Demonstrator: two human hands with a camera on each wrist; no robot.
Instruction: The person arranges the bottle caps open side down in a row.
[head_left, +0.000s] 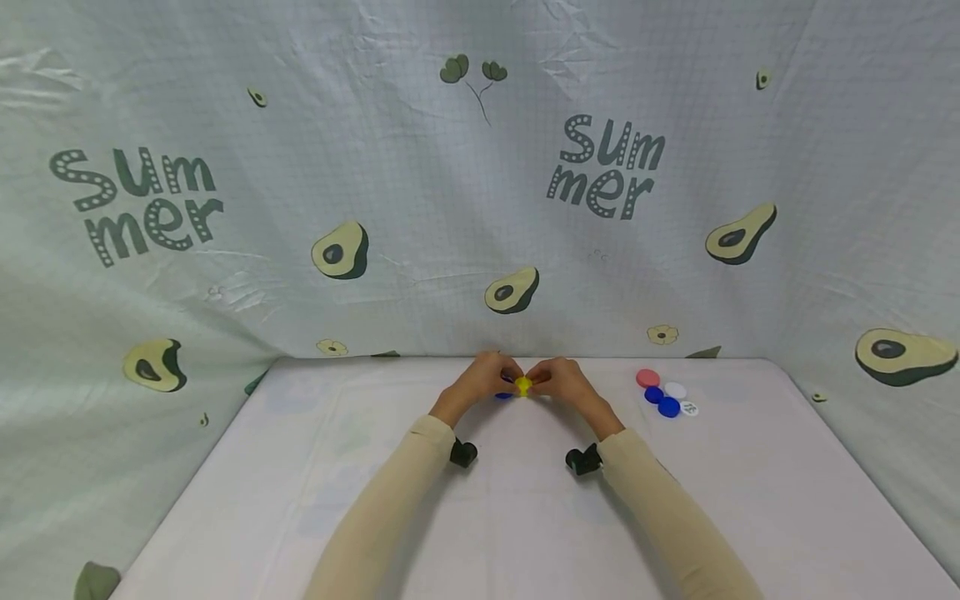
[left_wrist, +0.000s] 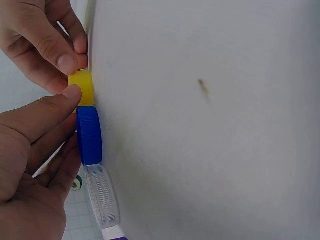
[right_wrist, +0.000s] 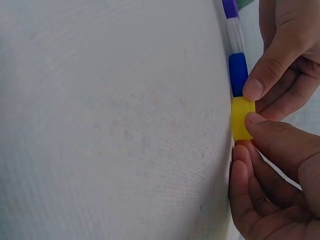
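Note:
A yellow bottle cap is at the far side of the table, between both hands. My left hand pinches it from the left, with the thumb on its edge beside a blue bottle cap. From the right, my right hand pinches the same yellow cap between thumb and fingers. The blue cap adjoins the yellow one in a row. After it come a clear ribbed cap and a purple piece, cut off by the frame edge.
To the right on the white table lies a cluster: a pink-red cap, a white cap, two blue caps and a white disc with dark print. A curtain with avocado prints hangs behind the table's far edge.

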